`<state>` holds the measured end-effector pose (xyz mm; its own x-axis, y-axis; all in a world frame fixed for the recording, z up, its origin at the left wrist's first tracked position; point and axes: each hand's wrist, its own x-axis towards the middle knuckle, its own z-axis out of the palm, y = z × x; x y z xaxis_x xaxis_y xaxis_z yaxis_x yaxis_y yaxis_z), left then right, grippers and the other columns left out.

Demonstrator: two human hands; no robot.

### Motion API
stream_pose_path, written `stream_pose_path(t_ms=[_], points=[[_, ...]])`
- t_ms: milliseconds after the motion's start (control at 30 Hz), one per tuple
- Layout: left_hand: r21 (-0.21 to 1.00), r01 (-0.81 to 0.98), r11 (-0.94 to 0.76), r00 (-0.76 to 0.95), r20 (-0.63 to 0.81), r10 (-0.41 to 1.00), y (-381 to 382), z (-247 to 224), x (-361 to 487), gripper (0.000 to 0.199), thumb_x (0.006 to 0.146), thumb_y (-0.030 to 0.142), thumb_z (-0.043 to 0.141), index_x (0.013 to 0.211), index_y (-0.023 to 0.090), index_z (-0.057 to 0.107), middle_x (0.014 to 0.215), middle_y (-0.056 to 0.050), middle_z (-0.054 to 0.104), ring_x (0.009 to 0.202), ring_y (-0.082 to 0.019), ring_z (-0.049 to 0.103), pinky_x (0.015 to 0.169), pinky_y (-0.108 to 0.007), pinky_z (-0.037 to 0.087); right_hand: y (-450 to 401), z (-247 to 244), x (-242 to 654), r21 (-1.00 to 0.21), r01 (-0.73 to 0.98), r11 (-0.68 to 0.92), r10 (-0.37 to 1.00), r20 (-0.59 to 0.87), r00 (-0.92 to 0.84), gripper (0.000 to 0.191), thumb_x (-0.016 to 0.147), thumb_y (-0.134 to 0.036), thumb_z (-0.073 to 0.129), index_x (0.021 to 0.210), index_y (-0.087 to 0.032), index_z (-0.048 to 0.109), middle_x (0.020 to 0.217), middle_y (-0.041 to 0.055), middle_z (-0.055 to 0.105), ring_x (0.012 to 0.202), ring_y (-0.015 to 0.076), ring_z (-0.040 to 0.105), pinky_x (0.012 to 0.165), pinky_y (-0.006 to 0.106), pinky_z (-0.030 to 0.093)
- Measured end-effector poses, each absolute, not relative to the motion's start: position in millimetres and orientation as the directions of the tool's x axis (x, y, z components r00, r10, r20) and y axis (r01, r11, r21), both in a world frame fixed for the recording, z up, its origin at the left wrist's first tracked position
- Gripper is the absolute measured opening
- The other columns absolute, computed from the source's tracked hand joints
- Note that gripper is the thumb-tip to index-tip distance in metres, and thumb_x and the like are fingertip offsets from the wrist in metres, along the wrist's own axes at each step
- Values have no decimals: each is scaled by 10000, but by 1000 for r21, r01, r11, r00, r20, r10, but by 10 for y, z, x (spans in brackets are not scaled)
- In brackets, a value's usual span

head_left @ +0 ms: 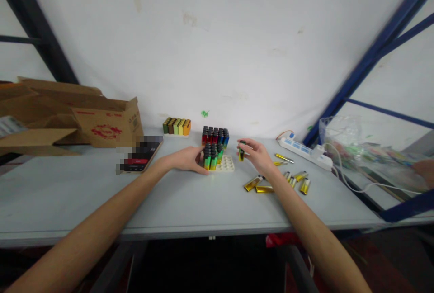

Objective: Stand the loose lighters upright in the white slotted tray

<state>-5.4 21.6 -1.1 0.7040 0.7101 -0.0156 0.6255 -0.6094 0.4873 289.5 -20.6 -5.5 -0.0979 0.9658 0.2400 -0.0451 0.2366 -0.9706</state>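
Observation:
A white tray with round holes (228,164) lies mid-table, its left part filled with upright green-yellow lighters (213,159). My left hand (191,159) rests against the left side of that group, thumb at the front and fingers behind. Just right of the tray, my right hand (256,152) holds one upright green-yellow lighter (241,152) between thumb and fingers. Several gold lighters (252,183) lie loose on the table around my right forearm. Behind the tray stands a block of red and blue lighters (215,135).
Near the wall is a tray of green, brown and orange lighters (176,126). At the left are a phone-like device (141,153) and open cardboard boxes (107,123). A white power strip (307,151) with cables, clear plastic bags (342,134) and another person's hand (424,171) are at the right.

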Motion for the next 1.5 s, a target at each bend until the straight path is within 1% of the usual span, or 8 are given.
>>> stream_pose_path(t_ms=[167,367,567,667,767,1000,1333,1500], points=[[500,626,-598,698,-18,716,213,-12,-53,727,636,723,751,1096,201,540,862,-23,677,723,-208,613,615,-283,393,-240,-34,2875,-977,-24,210,962,211,-170,472,841,-633,661,1084,-235,590,884,16,696,639,127,648,580,265,539],[512,626,-588,693,-19,720,196,11,-48,732,633,719,753,1102,196,551,849,-24,677,737,-221,623,624,-289,400,-233,-48,2843,-960,66,271,959,263,-106,460,884,-679,562,1084,-265,540,576,-112,382,394,68,282,381,188,198],[518,620,-589,701,-28,713,192,28,-48,721,642,704,759,1103,193,547,834,-16,664,724,-213,616,620,-285,408,-242,-78,2839,-809,461,366,890,449,82,479,942,-644,450,843,-202,606,565,-51,419,506,115,376,499,245,300],[515,614,-599,705,-17,709,189,34,-47,692,656,677,767,1096,193,543,820,-7,650,719,-207,611,628,-284,416,-245,-91,2841,-667,672,321,824,546,149,508,933,-574,458,586,-203,455,546,-33,357,554,120,359,549,269,265],[507,620,-599,699,-10,715,189,36,-45,675,649,672,773,1061,188,544,830,-14,649,728,-209,613,641,-287,420,-241,-97,2843,-638,725,259,814,548,192,472,884,-508,487,543,-217,338,552,-41,244,547,107,286,542,278,200],[511,625,-590,688,-5,725,202,12,-47,692,628,670,778,1078,187,571,816,-5,663,729,-205,616,647,-282,408,-235,-96,2853,-642,719,267,834,527,161,333,814,-435,439,571,-211,395,561,-36,316,570,113,345,555,265,216],[510,626,-590,694,-18,720,203,13,-49,713,633,677,771,1102,184,558,829,-11,666,723,-212,621,630,-281,410,-281,-113,2786,-605,724,331,832,550,79,415,906,-470,456,586,-209,412,556,-48,326,567,111,317,565,274,219],[496,631,-597,695,-18,719,200,13,-46,744,646,701,752,1144,185,555,826,-12,668,729,-218,625,634,-281,417,-343,-104,2754,-614,660,433,854,514,-81,354,1008,-515,434,1022,-192,580,673,-39,529,622,135,489,625,263,369]])
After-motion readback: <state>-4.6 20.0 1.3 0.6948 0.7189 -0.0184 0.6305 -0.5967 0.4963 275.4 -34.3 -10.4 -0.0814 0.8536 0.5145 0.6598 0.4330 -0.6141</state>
